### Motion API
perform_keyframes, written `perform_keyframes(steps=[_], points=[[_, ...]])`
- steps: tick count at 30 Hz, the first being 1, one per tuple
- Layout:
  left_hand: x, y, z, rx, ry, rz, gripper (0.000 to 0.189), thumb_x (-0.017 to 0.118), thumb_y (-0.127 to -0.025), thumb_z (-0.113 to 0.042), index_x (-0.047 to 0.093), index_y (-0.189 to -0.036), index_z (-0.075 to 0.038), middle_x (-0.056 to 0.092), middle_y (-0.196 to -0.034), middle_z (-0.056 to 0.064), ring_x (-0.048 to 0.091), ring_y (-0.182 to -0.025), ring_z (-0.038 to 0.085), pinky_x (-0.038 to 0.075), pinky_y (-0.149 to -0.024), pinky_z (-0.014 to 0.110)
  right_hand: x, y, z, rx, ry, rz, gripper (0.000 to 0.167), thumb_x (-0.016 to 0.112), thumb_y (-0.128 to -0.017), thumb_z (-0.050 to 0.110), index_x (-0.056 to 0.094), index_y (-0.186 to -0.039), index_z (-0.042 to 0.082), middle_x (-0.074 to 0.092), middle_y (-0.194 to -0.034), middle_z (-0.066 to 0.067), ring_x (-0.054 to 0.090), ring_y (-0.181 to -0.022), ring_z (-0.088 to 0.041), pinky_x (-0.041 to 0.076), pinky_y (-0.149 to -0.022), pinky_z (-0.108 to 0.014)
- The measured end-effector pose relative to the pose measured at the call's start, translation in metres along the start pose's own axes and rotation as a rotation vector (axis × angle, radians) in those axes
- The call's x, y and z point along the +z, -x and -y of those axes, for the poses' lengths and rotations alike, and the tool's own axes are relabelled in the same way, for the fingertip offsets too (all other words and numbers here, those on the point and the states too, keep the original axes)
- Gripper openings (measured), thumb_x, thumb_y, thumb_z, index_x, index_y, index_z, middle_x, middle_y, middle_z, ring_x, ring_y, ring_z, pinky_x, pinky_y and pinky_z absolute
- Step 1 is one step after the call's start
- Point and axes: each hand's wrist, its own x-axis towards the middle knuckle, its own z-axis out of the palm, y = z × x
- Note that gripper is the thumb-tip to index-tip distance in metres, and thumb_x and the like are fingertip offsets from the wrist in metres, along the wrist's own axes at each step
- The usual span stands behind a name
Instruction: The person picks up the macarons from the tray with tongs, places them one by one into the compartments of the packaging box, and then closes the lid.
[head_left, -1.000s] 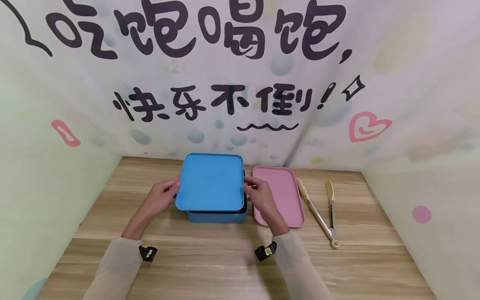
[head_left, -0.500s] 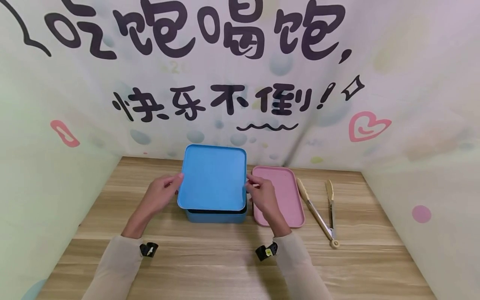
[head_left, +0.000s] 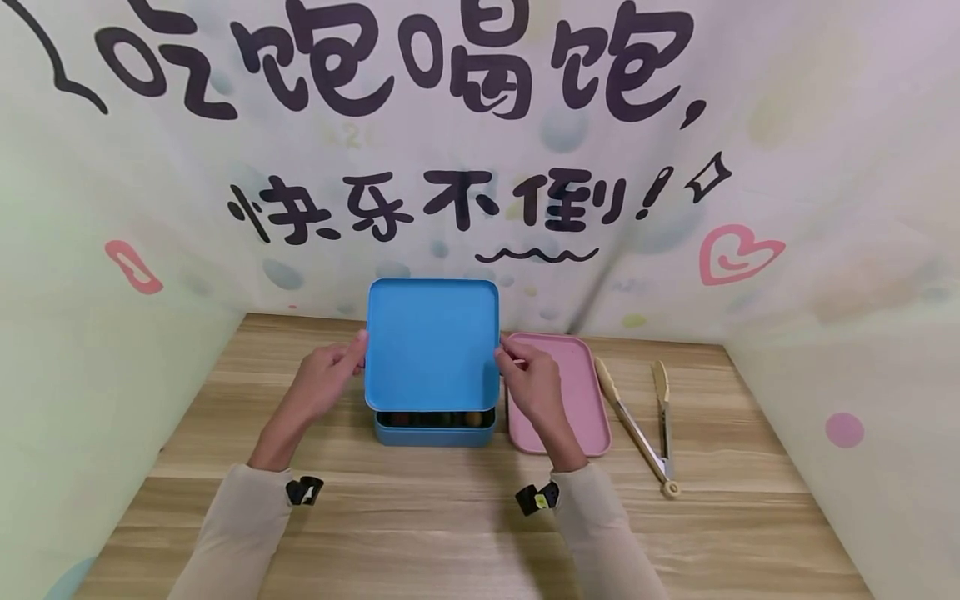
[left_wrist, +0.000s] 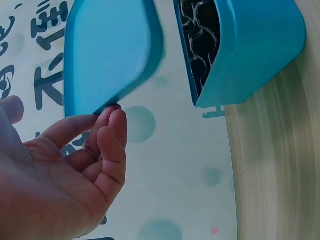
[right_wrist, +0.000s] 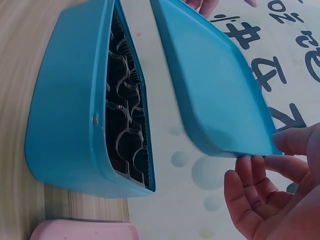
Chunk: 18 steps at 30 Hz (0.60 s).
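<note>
A blue square lid (head_left: 432, 346) is raised and tilted over a blue box (head_left: 435, 437), clear of its rim in both wrist views. My left hand (head_left: 324, 382) grips the lid's left edge, thumb on one side and fingers on the other. At the right edge, my right hand (head_left: 538, 385) pinches the lid between thumb and fingers. Inside the box, a dark insert (right_wrist: 125, 110) with rounded compartments shows in the right wrist view. A few small brownish and reddish spots appear in the opening in the head view; what they are is unclear.
Just right of the box lies a pink tray (head_left: 573, 392), partly behind my right hand. Farther right are spread tongs (head_left: 637, 433) with beige tips. A printed cloth wall (head_left: 450, 142) stands behind the wooden table (head_left: 420, 533), with more walls on both sides.
Both hands have lifted the lid up and slightly right, away from the box, tilting it more upright. The box's front opening has come into view. Tray and tongs stay put.
</note>
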Motion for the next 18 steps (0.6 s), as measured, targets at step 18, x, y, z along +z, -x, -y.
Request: perform_keyframes(steps=[18], points=[[0.0003, -0.0033, -0.0040, 0.107, 0.138, -0.001, 0.073, 0.014, -0.108, -0.045, 0.055, -0.134, 0.010, 0.063, -0.124, 0.030, 0.058, -0.116, 0.044, 0.048, -0.084, 0.041, -0.0082, -0.0045, 0.0012, 0.055, -0.206, 0.020, 0.047, 0.056, -0.099, 0.048, 0.076, -0.113, 0.008, 0.074, -0.109, -0.014, 0.070, -0.103, -0.029, 0.055, -0.089, -0.045]])
